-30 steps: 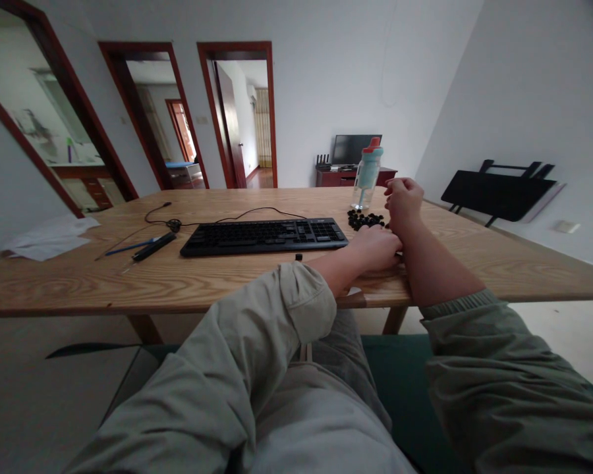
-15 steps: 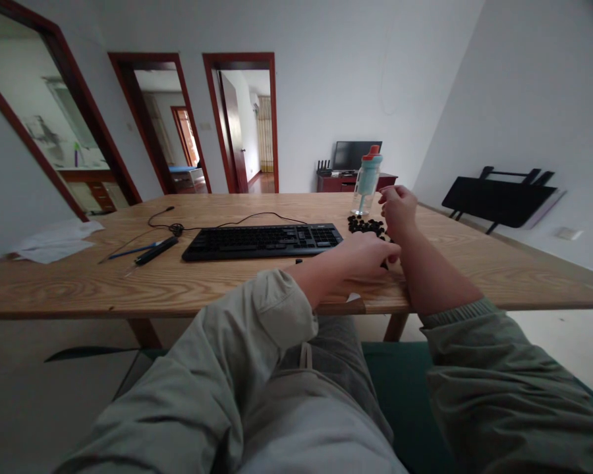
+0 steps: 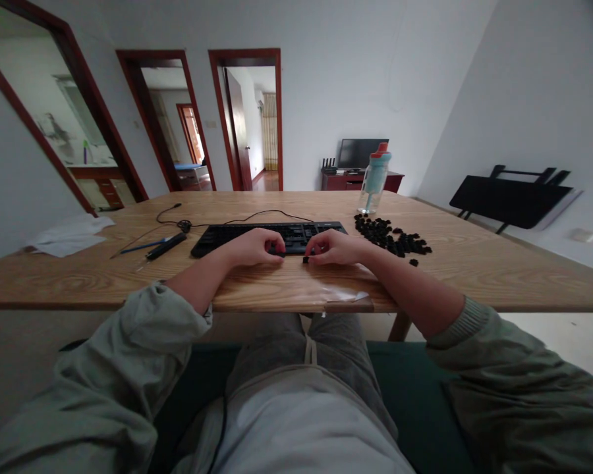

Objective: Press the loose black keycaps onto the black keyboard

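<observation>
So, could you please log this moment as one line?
left hand: on keyboard | right hand: at keyboard front edge, pinching small black piece | loose keycaps: piled to the right

Black keyboard [image 3: 271, 236], black keycaps [image 3: 393, 238], grained light-wood table [image 3: 128, 276], pale blue bottle [image 3: 374, 178] with red cap

The room is dim and evenly lit, with soft grey daylight coming from the open red-framed doorways [image 3: 247, 118] far beyond the hands. The long pale wooden table [image 3: 474, 263] shows only a faint sheen and weak shadows under the left hand [image 3: 257, 247] and right hand [image 3: 333, 249]. The flat black keyboard [image 3: 277, 236] at the fingertips loses detail in the murk. Straight lines bow strongly toward the frame edges, and the grey-green sleeves [image 3: 103, 388] nearest the camera look soft and stretched.
</observation>
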`<state>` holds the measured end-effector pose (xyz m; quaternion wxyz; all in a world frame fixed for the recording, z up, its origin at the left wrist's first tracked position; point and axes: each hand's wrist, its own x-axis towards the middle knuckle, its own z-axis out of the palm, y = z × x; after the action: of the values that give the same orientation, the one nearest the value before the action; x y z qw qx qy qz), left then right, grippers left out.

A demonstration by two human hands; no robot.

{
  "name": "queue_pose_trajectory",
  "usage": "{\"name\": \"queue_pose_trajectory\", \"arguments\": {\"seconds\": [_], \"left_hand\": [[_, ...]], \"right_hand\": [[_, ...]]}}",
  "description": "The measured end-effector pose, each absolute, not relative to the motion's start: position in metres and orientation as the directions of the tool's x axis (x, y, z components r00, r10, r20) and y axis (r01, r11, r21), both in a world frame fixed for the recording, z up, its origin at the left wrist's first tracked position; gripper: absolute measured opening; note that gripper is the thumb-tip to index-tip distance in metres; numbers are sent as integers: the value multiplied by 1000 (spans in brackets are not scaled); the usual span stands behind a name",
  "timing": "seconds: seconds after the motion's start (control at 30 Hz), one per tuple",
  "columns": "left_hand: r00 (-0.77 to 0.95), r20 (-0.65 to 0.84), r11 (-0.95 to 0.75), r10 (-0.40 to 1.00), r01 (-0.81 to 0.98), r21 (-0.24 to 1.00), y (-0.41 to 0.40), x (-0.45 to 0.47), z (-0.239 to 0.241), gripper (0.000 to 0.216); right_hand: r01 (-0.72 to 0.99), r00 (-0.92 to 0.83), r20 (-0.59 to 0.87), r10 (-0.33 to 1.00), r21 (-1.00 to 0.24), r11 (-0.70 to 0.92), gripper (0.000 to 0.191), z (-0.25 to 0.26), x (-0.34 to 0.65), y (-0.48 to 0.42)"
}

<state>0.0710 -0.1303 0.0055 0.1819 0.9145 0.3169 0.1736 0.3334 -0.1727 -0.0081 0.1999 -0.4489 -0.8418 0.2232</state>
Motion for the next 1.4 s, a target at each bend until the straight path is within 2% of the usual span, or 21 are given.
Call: {"name": "queue_pose_trajectory", "arguments": {"seconds": [0.17, 0.63, 0.9, 1.07, 1.27, 1.33, 1.4], "left_hand": [[808, 169, -778, 564, 450, 439, -135, 88, 0, 24], [814, 182, -790, 551, 440, 427, -133, 84, -3, 36], [840, 183, -829, 510, 424, 366, -135, 86, -1, 34], [832, 212, -834, 512, 423, 354, -134, 85, -2, 27], [792, 194, -774, 579, 458, 438, -135, 85, -3, 24], [781, 192, -759, 594, 465, 455, -136, 85, -2, 24], [775, 199, -758, 600, 471, 450, -137, 84, -1, 24]], "right_hand": [[667, -531, 139, 836, -539, 514, 30, -15, 338, -168], [659, -514, 178, 839, -544, 520, 28, -19, 338, -166], [649, -502, 194, 843, -559, 516, 27, -17, 337, -168], [542, -380, 345, 858, -669, 509, 33, -2, 348, -171], [498, -72, 512, 856, -725, 475, 22, 7, 371, -164], [519, -40, 525, 850, -716, 467, 20, 6, 376, -161], [539, -82, 513, 854, -698, 471, 21, 4, 377, -159]]}}
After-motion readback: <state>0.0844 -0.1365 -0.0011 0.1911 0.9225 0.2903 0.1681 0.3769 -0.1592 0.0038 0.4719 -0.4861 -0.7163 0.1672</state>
